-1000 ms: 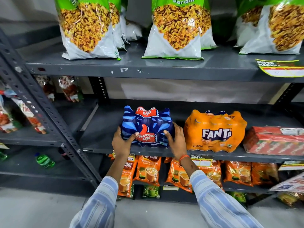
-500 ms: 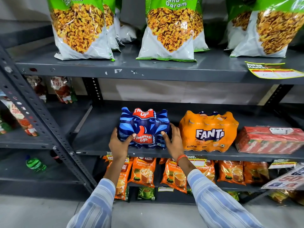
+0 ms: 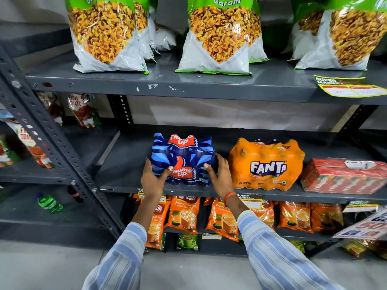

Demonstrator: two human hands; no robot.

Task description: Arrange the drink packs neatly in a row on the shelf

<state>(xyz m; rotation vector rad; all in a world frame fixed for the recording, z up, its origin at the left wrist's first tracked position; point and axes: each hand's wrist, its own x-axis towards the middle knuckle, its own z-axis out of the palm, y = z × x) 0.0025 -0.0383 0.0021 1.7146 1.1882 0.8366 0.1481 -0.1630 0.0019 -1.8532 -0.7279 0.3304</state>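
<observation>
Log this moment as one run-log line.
step: placing blue Thums Up pack | left hand, right hand: gripping pack sides | neighbour: Fanta pack, small gap | shelf

Your Thums Up pack (image 3: pixel 182 160) is blue zigzags with red logos — Fanta pack (image 3: pixel 266 164) all orange, carton (image 3: pixel 343 176) on the right red, your sleeves (image 3: pixel 272 252) blue-and-white striped, shelf (image 3: pixel 125 164) dark grey.

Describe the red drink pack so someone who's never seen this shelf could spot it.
Find the grey middle shelf with the drink packs. At the right end, beside the orange Fanta pack, lies the red pack. It alone is flat and boxy, not bottle-shaped.
</observation>
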